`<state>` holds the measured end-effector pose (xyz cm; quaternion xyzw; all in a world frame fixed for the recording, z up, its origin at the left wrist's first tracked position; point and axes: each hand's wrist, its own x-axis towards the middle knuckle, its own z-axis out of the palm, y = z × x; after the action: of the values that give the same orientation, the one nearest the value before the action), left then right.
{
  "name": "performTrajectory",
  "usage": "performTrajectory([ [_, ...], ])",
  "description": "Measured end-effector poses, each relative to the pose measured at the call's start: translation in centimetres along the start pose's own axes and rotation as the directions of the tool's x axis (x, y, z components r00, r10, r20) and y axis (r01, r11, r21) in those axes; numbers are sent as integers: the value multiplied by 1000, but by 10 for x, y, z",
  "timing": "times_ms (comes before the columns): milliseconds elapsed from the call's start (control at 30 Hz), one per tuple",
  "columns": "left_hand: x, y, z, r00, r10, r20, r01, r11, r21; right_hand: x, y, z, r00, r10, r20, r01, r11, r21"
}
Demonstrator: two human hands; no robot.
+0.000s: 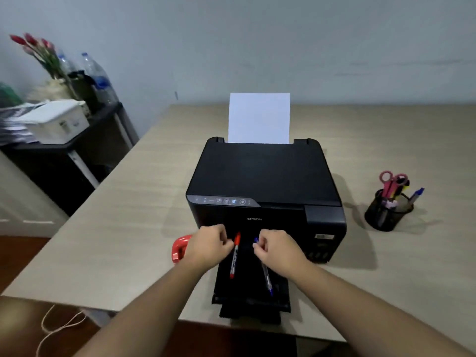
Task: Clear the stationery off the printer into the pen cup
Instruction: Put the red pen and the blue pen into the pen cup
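Observation:
A black printer [262, 173] stands mid-table with its output tray [251, 301] pulled out toward me. A red marker [235, 256] lies on that tray, and my left hand [210, 244] pinches it near its cap end. A blue pen [266, 278] lies beside it to the right, with my right hand [278, 249] pinching its upper end. The black mesh pen cup [386, 215] stands on the table to the right of the printer, holding pink scissors and several pens.
A white sheet [258, 118] stands in the printer's rear feeder. A red object [180, 248] lies on the table left of the tray, partly behind my left hand. A dark side cabinet [64, 161] with bottles, flowers and a white box is at left.

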<state>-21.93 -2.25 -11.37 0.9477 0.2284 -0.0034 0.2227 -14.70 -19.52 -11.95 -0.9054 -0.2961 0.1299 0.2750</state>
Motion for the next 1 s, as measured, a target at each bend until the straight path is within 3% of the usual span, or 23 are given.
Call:
performTrajectory([
  [167,-4,-7,41,983,-48,177,22,989,147,4,9,30,965,254,66,-241,957,-160],
  [333,5,4,40,945,-105,309,55,985,166,7,10,32,933,335,132,-290,916,-277],
  [433,14,17,10,877,-96,472,33,990,140,4,9,7,930,325,173,-302,942,-146],
  [533,25,14,-16,666,-158,730,104,987,118,12,0,-21,889,256,379,-268,963,-22],
  [633,42,33,-50,647,-113,754,76,994,83,18,-7,-69,919,152,364,-208,971,118],
  [733,53,42,-81,647,-21,762,61,998,-24,30,-21,-98,953,64,296,-127,972,199],
  [833,68,61,-105,713,122,691,37,977,-211,38,-23,-129,984,42,171,-101,932,349],
  [1000,98,140,-112,846,300,442,-32,854,-520,44,19,-199,965,204,-164,-111,887,448],
])
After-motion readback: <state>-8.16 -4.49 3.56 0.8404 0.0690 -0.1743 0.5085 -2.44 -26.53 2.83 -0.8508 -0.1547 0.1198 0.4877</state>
